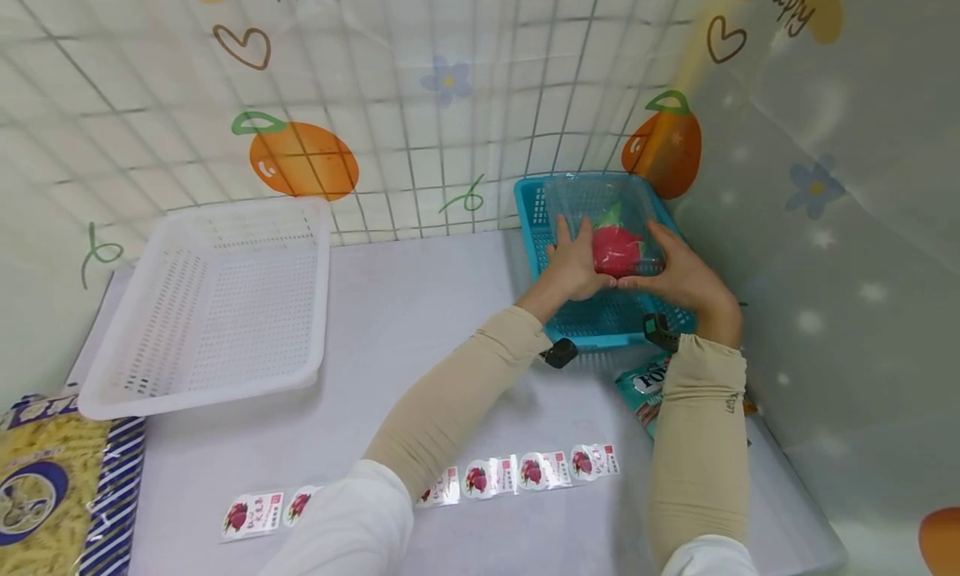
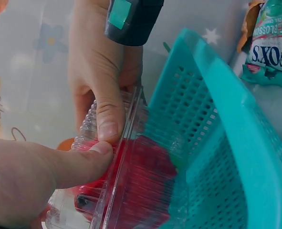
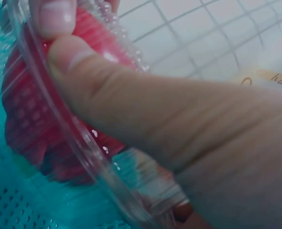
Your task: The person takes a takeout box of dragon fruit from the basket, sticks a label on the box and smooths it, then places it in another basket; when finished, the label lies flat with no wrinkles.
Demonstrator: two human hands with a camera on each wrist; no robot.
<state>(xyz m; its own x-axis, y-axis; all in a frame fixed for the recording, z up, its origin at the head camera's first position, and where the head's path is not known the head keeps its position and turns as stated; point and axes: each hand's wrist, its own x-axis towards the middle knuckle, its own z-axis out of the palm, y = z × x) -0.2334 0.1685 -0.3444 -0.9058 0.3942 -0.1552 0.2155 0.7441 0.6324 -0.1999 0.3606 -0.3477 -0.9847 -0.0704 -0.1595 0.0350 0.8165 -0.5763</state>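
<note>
- I read "FOX'S" on the teal packet (image 2: 272, 52), "happy" on the curtain (image 1: 862, 293); small print on the stickers (image 1: 543, 471) illegible to me.
- Left hand (image 1: 573, 263) and right hand (image 1: 686, 277) both grip the clear box (image 1: 570, 197), fingers spread round it, thumbs meeting at near edge.
- Red dragon fruit (image 1: 617, 251) inside; box over turquoise basket (image 1: 600, 341), contact: can't tell.
- White basket (image 1: 322, 293), pasta bag (image 1: 45, 501) left.
- Right forearm (image 1: 701, 451) partly hides packet.

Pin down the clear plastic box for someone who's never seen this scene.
On the table, find the teal basket at far right. There, the left hand and right hand hold a clear plastic box. Unlike the white basket or teal one, it is transparent, showing a pink fruit inside.
</note>
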